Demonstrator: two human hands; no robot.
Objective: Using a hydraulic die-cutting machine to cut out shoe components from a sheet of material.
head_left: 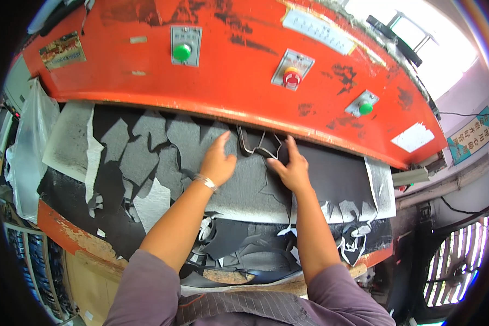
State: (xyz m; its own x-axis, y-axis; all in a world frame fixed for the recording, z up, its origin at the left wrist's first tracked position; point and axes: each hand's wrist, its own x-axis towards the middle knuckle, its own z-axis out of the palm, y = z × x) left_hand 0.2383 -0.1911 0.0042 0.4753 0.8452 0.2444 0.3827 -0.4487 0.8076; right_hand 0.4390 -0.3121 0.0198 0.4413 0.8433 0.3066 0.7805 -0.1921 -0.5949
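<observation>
The far end of the thin, bare-metal outline frame (261, 148) is hidden beneath the lower edge of the broad orange-red metal machine front (233, 76), so its full shape cannot be made out. The forearms cover parts of the dark grey, pale-edged sheet (239, 187) and of the tangled black and white offcuts (231, 242) on the near side, while the black-framed slatted object (456, 266) at the right is cut off by the dark fisheye rim. What shows of the frame is a narrow, upright strip, greyish with bright edges, bent into a wavy near side with angled corners and crossed by a slim bar. It stands on the sheet between the hands, where the grey surface meets a smooth black area (334, 176). The left hand (219, 161) is beside it on the left, fingers extended and thumb apart, holding nothing visible. The right hand (293, 165) has thumb and forefinger spread around the frame's right end; whether they touch it cannot be told.
</observation>
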